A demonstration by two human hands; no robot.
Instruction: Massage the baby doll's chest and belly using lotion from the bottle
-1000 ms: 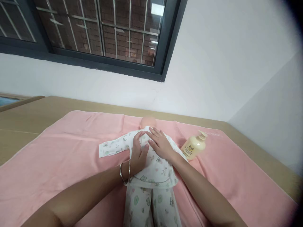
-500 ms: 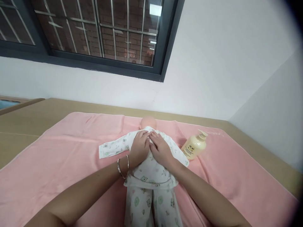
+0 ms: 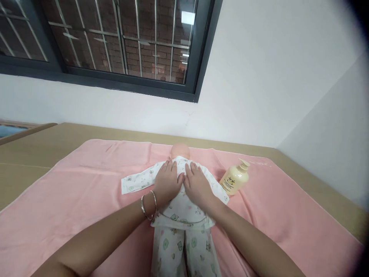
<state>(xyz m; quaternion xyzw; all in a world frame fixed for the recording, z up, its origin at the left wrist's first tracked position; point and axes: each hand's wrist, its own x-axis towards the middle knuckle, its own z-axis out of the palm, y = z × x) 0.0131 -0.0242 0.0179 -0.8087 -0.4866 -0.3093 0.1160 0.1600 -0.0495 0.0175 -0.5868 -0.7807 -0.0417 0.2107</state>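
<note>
A baby doll (image 3: 180, 151) in white printed pyjamas lies on a pink blanket (image 3: 86, 184), its bald head toward the wall. Both of my hands lie flat on the upper part of the pyjama top (image 3: 184, 207). On the left side of the doll's torso rests my left hand (image 3: 168, 181), fingers stretched toward the doll's head, bracelets at the wrist. My right hand (image 3: 198, 184) lies beside it with fingers out, the thumbs close together. Neither hand holds anything. The pyjama trousers (image 3: 184, 250) extend toward me.
A pale yellow pump bottle (image 3: 235, 177) leans at the right by the doll's sleeve. The blanket covers a wooden surface (image 3: 37, 154) against a white wall (image 3: 239, 96). Above is a dark-framed window (image 3: 190, 90) with bars behind it.
My hands have slid apart from the middle of the doll's upper torso, the left one leftward and the right one slightly rightward. The fingertips, close together before, are now separated.
</note>
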